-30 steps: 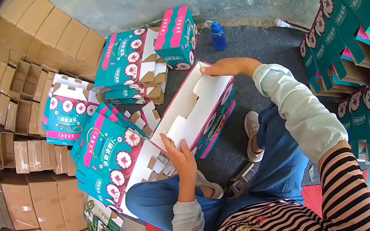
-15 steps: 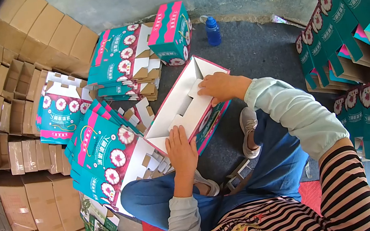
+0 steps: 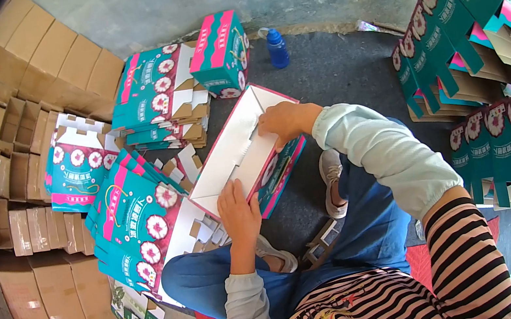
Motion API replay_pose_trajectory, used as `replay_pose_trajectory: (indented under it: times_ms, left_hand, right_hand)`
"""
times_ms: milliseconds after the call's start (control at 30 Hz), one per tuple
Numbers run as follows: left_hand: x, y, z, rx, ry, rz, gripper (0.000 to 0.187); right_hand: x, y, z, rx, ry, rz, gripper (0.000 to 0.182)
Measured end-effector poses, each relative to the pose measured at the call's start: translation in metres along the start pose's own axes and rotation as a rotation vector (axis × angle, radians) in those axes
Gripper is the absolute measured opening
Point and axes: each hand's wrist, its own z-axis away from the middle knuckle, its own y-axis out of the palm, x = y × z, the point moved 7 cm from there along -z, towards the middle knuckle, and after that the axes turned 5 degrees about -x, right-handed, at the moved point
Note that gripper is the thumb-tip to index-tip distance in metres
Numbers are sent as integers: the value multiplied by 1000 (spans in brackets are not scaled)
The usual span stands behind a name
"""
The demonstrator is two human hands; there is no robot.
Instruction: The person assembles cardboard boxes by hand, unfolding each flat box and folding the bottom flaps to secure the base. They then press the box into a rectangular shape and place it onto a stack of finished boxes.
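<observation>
A box (image 3: 237, 146) with a white inside and a teal and pink outside stands tilted between my legs, its white flaps folded across the opening. My left hand (image 3: 238, 211) lies on the near lower edge of the box, its fingers stretched over a flap. At the upper right edge, my right hand (image 3: 286, 122) has its fingers curled over the rim onto the white flap. The fingertips of the right hand are partly hidden inside the box.
Flat printed cartons (image 3: 136, 223) lie at the left, with another stack (image 3: 152, 86) behind. A closed box (image 3: 220, 52) and a blue bottle (image 3: 277, 49) stand near the wall. Brown cartons (image 3: 66, 287) line the left; teal boxes (image 3: 476, 1) are stacked at right.
The view has shifted slightly. The white flaps sit lower and closer together in the box, and my right hand's fingers are more curled over the flap.
</observation>
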Motion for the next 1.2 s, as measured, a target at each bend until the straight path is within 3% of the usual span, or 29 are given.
replay_pose_trajectory:
  times_ms: [100,200,267,300,367,400,467,533,633,667,767,867,1000,1100,1133,1200]
  left_hand:
    - [-5,-31,1,-240,20,56,50]
    - [44,-43,10,-433,-221,117,53]
    - [104,-28,14,-409,-518,367,62]
    - [127,-22,18,-401,-669,491,67]
    - [149,-1,25,-180,-1050,871,77]
    - [151,10,32,-63,-1230,1069,82]
    - [161,16,37,-22,-1313,1094,86]
    - [178,33,48,-23,-1442,1146,83]
    - [174,65,44,113,-1301,1493,72]
    - [165,66,47,142,-1313,1439,57]
    - [138,71,59,346,-1396,1534,49]
    - [137,60,55,308,-1376,1576,45]
    - [142,31,40,143,-1136,1484,46]
    - [110,-21,2,-222,-579,1356,51]
    - [122,-21,6,-311,-560,1261,57]
    - [134,-24,11,-410,-706,1353,56]
  right_hand:
    - [-12,-25,9,-255,63,-126,54]
    - [-51,-32,12,-570,234,-172,53]
    - [-73,-33,16,-675,408,-166,55]
    - [-84,-25,11,-649,460,-266,57]
    - [-105,-5,0,-584,554,-462,63]
    - [-108,-1,-5,-558,504,-521,67]
    - [-114,2,-11,-505,418,-635,76]
    - [-123,14,-2,-330,612,-893,80]
    - [-133,43,15,-146,782,-1093,82]
    - [-133,51,17,-90,807,-1069,81]
    - [-107,43,32,-35,815,-1109,75]
    - [-107,32,38,-7,805,-1186,64]
    - [-106,3,46,-154,583,-1290,47]
    - [-109,-19,56,-466,455,-1382,40]
    - [-111,-24,57,-529,393,-1392,41]
    - [-116,-23,58,-524,490,-1457,48]
